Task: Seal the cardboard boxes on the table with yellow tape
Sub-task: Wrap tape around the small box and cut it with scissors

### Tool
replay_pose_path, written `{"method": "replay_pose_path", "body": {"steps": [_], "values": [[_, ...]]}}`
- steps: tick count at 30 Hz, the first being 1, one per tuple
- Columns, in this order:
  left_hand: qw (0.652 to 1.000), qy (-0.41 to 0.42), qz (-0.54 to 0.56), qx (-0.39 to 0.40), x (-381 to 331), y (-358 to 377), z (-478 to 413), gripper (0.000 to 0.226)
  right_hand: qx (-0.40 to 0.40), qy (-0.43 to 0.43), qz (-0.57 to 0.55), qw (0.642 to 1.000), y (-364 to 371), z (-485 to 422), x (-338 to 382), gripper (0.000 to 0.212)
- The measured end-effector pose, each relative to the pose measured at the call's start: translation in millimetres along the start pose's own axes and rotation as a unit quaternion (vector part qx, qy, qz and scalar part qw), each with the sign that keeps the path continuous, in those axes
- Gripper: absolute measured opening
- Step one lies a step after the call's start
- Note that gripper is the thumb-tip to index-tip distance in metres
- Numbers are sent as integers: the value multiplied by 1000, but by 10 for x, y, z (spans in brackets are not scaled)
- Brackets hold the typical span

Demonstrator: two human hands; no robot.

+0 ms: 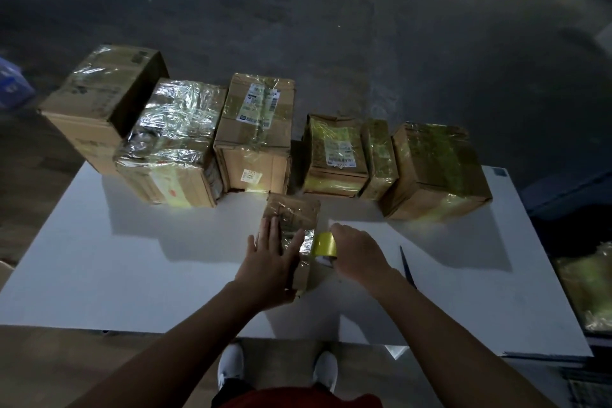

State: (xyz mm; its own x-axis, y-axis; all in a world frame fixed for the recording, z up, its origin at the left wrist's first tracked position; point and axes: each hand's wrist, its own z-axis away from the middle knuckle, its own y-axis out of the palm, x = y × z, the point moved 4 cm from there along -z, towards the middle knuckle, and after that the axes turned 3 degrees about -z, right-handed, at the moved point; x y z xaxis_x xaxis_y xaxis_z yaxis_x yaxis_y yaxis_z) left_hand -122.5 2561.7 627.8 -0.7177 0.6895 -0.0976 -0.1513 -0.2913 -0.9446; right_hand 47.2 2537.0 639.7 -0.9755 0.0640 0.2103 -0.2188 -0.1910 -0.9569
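A small cardboard box wrapped in shiny tape stands at the middle of the white table. My left hand lies flat on its top and near side with fingers spread. My right hand grips a roll of yellow tape pressed against the box's right side. A short strip of tape runs from the roll onto the box.
Several taped cardboard boxes line the table's far edge, from a large box at the left to another box at the right. Scissors lie just right of my right wrist. More taped material sits beyond the right edge.
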Motion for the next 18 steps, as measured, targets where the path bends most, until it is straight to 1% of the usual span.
{"method": "replay_pose_path", "body": {"steps": [2,5,8,9,11,13,15,17,18], "values": [[1000,3,-12,-12,19,30,10,118,-10,5,17,1000,27,13,-28,52],[1000,13,2,-25,30,60,29,118,7,21,48,999,132,-13,33,54],[999,16,8,-45,78,92,-7,123,14,44,66,997,191,-81,151,45],[999,15,8,-46,91,97,-8,122,21,58,62,996,216,-92,157,47],[998,34,3,-50,104,115,1,115,39,76,21,996,224,-73,130,56],[996,65,-1,-55,122,127,-10,109,56,88,-60,993,190,7,47,60],[990,112,-26,-78,157,87,-78,110,81,95,-130,984,162,109,-68,59],[983,166,-44,-68,164,59,-192,108,101,105,-157,977,162,195,-171,56],[979,187,-53,-62,159,37,-256,106,97,113,-162,975,153,226,-209,54]]}}
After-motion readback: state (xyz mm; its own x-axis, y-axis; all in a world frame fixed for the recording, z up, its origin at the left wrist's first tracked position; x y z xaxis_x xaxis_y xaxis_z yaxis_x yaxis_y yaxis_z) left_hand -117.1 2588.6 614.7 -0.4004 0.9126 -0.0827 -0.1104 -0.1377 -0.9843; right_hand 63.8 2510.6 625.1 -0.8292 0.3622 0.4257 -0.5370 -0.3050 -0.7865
